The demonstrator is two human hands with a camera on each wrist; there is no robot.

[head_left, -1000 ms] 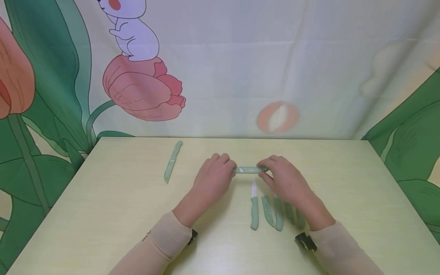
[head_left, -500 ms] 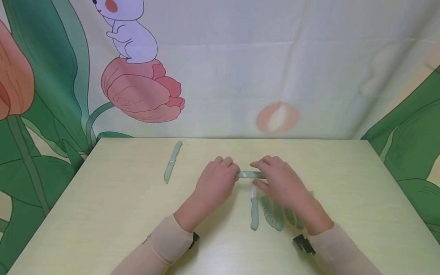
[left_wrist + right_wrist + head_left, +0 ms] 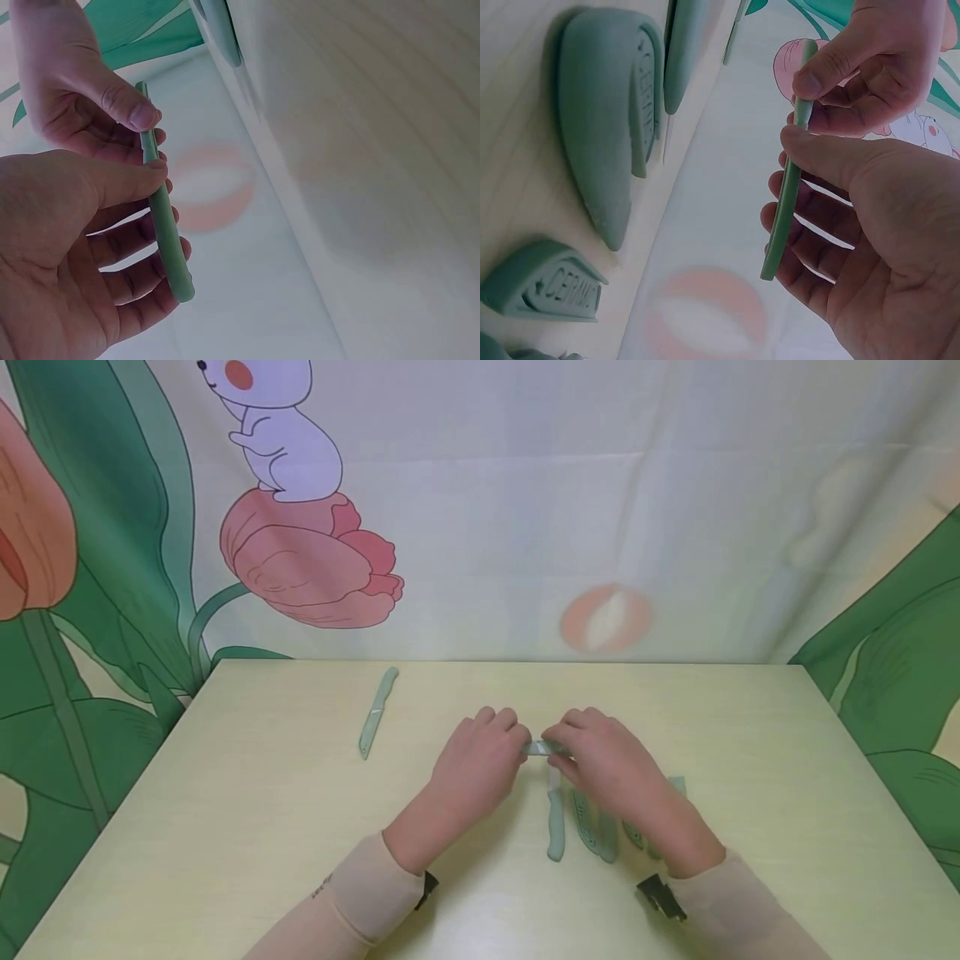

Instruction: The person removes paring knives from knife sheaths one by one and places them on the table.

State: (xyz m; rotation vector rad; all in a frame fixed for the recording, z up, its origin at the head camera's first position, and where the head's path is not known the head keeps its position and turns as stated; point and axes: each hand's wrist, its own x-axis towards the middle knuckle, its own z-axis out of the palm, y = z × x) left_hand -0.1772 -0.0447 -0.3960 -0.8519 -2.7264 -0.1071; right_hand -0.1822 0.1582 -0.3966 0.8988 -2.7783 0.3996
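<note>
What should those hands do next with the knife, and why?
Probably push the cover gently snug: the left hand holds the handle, the right hand the cover, and a pale strip shows between. I can't tell whether it's fully on.

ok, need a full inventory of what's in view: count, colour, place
Held sheathed knife: 1, green with white band, between both hands
Lying sheathed knife: 1, green with white band, table's far left
Bare knife: 1, green handle, white blade, in front of the hands
Loose sheaths: at least 2, green, near the right forearm
Other handles: 2, green, beside the sheaths, partly hidden
Unclear piece: 1, light green, past the right wrist, mostly hidden
Table: 1, pale wood, under everything
Printed cloth: 1, white, green and pink, behind table
Wrist devices: 2, black, at the cuffs
Sleeves: 2, beige, lower edge
Left hand: 1, bare, gripping the handle
Right hand: 1, bare, gripping the sheath end
</note>
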